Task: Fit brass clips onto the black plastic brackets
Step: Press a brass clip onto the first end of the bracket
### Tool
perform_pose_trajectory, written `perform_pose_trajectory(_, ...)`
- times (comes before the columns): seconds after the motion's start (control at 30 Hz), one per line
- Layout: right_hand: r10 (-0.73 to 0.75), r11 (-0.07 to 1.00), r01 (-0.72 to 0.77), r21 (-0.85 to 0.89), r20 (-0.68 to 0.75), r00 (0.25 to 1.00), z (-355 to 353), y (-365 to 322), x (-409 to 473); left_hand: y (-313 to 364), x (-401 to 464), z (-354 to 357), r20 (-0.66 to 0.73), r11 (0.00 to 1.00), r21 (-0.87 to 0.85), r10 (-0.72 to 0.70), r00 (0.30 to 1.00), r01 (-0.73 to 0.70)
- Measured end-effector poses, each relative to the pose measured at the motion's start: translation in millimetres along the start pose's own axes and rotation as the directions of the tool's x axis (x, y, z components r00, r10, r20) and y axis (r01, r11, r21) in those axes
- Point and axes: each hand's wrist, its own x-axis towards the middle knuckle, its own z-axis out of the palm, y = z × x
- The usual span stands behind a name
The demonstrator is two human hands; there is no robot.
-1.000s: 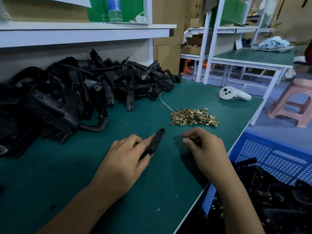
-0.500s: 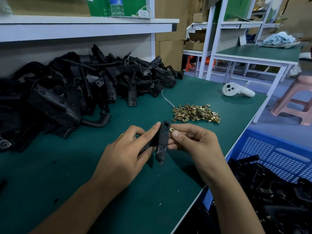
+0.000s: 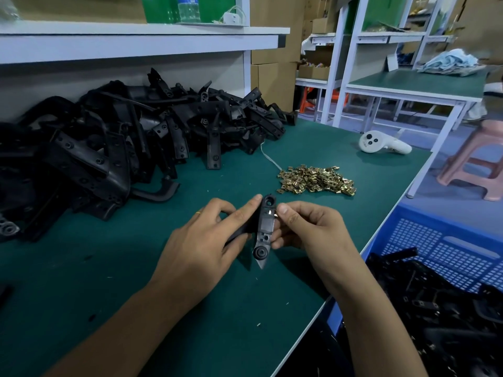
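Holding the black bracket (image 3: 264,227) upright above the green bench (image 3: 109,281), the left hand (image 3: 201,246) grips its side so its face is reachable, while the right hand (image 3: 307,232) pinches a brass clip (image 3: 275,213) against its edge. Beyond lie the loose clip pile (image 3: 317,180) within reach, and the unfitted bracket heap (image 3: 130,142) farther back.

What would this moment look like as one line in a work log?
left hand: holds black bracket | right hand: presses brass clip onto bracket | clip pile: on table

Both forearms are bare, sleeveless in view; the left hand (image 3: 201,246) wears a thin gold ring (image 3: 199,212).
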Motion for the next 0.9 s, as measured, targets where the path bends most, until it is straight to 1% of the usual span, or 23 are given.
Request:
perform_pose_trajectory(0.17,0.043,0.996,-0.041,0.078,-0.027,0.999,-3.4,-1.8,-0.2,-1.6,0.2,-0.2,-0.006,1.0,-0.009,0.003,1.0,-0.003)
perform_pose_trajectory(0.37,0.024,1.0,-0.024,-0.016,0.008,1.0,-2.8,-1.6,-0.6,-1.5,0.3,0.6,-0.014,1.0,0.01,0.018,1.0,-0.018)
perform_pose_trajectory(0.53,0.017,1.0,-0.017,0.015,-0.014,1.0,-3.3,-1.6,-1.0,-1.3,-0.7,0.2,-0.015,1.0,-0.017,0.022,1.0,-0.022)
perform_pose_trajectory(0.67,0.01,1.0,-0.01,-0.027,0.013,1.0,-3.4,-1.5,-1.8,-2.7,0.2,0.9,0.005,0.999,-0.017,0.033,0.999,-0.033)
perform_pose_trajectory(0.8,-0.008,0.997,0.008,-0.077,-0.001,1.0,-3.6,-3.2,-2.8,-3.8,-0.2,1.8,0.028,0.998,-0.027,0.053,0.998,-0.052)
perform_pose_trajectory(0.9,-0.009,0.997,0.009,-0.072,-0.008,1.0,-2.2,-4.5,-4.2,-2.6,0.1,2.7,0.023,0.998,-0.013,0.068,0.997,-0.067)
